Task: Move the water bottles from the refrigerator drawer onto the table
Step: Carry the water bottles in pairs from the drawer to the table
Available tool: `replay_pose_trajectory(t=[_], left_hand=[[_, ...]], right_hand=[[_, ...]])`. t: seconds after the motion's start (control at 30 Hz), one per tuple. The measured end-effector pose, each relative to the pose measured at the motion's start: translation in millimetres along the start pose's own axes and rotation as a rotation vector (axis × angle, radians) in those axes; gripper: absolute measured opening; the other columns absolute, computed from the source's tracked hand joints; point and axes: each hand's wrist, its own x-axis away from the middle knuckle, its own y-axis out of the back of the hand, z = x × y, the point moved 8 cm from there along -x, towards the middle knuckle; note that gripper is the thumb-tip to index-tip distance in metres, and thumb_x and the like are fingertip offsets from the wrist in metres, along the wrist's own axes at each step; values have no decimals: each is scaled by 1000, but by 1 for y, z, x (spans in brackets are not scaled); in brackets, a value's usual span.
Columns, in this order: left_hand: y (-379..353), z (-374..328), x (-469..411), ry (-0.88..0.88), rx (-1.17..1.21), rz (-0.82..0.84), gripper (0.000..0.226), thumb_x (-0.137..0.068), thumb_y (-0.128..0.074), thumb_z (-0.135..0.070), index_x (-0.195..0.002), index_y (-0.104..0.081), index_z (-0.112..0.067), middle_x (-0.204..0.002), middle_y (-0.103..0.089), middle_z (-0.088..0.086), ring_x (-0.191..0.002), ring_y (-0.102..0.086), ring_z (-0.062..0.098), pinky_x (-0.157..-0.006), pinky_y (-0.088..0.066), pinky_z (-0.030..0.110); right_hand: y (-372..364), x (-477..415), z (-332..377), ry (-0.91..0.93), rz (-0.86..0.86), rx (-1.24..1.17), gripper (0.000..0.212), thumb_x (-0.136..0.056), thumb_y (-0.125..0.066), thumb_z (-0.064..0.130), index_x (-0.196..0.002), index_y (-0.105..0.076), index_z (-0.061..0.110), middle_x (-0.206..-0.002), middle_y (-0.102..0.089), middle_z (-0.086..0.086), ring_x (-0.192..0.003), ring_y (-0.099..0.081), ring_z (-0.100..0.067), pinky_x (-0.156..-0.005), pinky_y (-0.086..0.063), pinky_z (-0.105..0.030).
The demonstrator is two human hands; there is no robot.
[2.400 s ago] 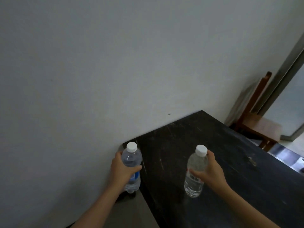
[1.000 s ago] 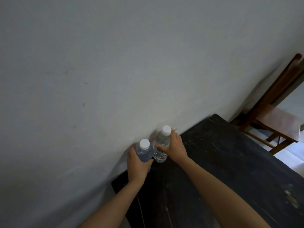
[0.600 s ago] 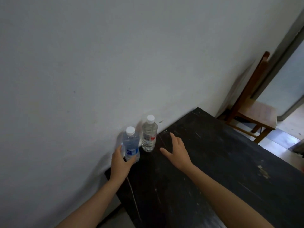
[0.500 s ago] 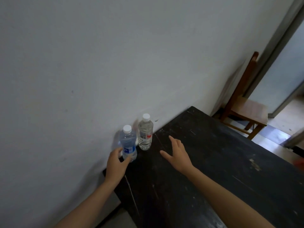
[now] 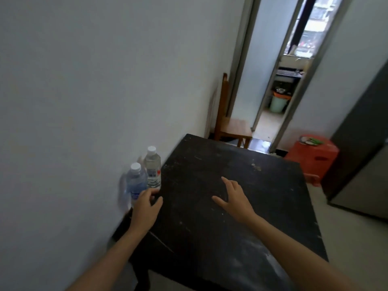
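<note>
The left hand (image 5: 147, 206) hangs low over the surface (image 5: 199, 232) with its fingers loosely bent and nothing in its grip. Its fingertips cover the foot of the blue-tinted bottle (image 5: 135, 182); I cannot tell if they touch it. The right hand (image 5: 235, 201) hovers well to the right, palm down, fingers spread and holding nothing.

Both water bottles stand upright with white caps on, at the surface's left edge against the pale wall (image 5: 84, 80). The clear bottle (image 5: 152, 168) with a red-and-white label is just behind the blue one, side by side with it.

Past the scuffed black top's far edge is a wooden chair (image 5: 232, 126), then a narrow doorway (image 5: 270, 122) with a green bin (image 5: 278, 103) beyond. A red plastic stool (image 5: 312, 156) sits on the floor to the right, beside a tall dark cabinet (image 5: 361, 156).
</note>
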Motion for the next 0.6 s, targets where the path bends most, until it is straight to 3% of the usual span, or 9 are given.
replay_pose_trajectory(t=[0.2,0.6], left_hand=[[-11,-31,31,-184,13,222,28,-87,-58,-13,-114,-55,-8,-113,-57,11,-101,-54,20,-86,-44,30],[-71,-116,160,-442,109,585,27,-86,-59,-11,-113,-57,-6,-111,-56,10,-103,-54,22,-91,-44,35]], right_hand=[[12,119,-12,-232,-162,55,75,-85,-57,45,-145,-19,19,-142,-31,-3,-129,-32,-16,-103,-33,-27],[71,339,-41,-528,-389,217,66,-85,-61,40,-139,-34,13,-133,-41,-9,-121,-39,-21,-97,-31,-20]])
